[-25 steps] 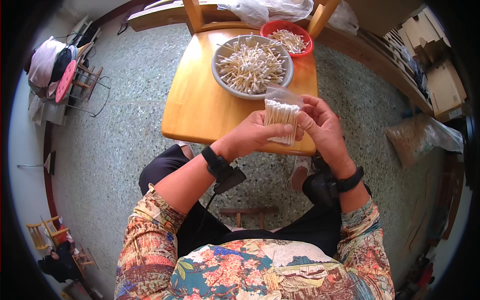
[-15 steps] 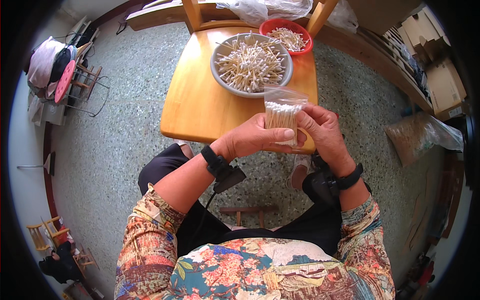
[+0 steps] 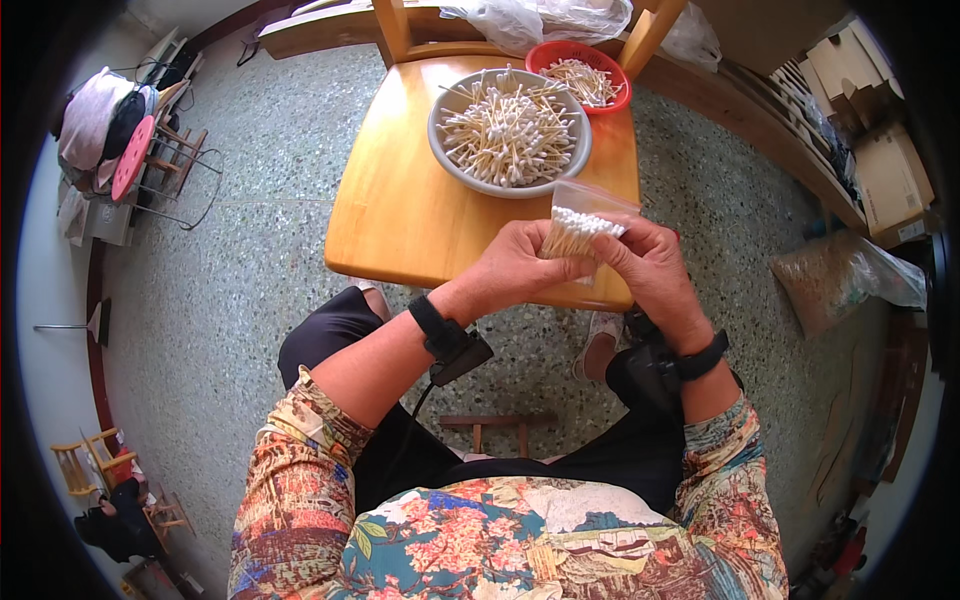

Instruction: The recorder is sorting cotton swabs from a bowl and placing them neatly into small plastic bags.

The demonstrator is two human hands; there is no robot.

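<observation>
Between my two hands is a small clear zip bag of cotton swabs [image 3: 582, 232], tilted to the right, white tips toward its upper end. My left hand [image 3: 518, 262] grips the bag from the left, thumb across its lower front. On the other side, my right hand [image 3: 650, 262] pinches it with the thumb near the white tips. Some fingers of both hands are hidden behind the bag. Just beyond it, a grey bowl [image 3: 437, 150] heaped with loose cotton swabs [image 3: 510, 130] stands on the wooden chair seat [image 3: 385, 215].
Behind the grey bowl, a red basket [image 3: 622, 98] holds more swabs. Clear plastic bags [image 3: 510, 25] lie past the chair back. Cardboard boxes [image 3: 890, 180] and a filled clear sack [image 3: 835, 275] are at the right. A pink round stool [image 3: 133, 158] stands far left.
The bag of swabs has tipped over to the right and shifted slightly right, with both hands still on it.
</observation>
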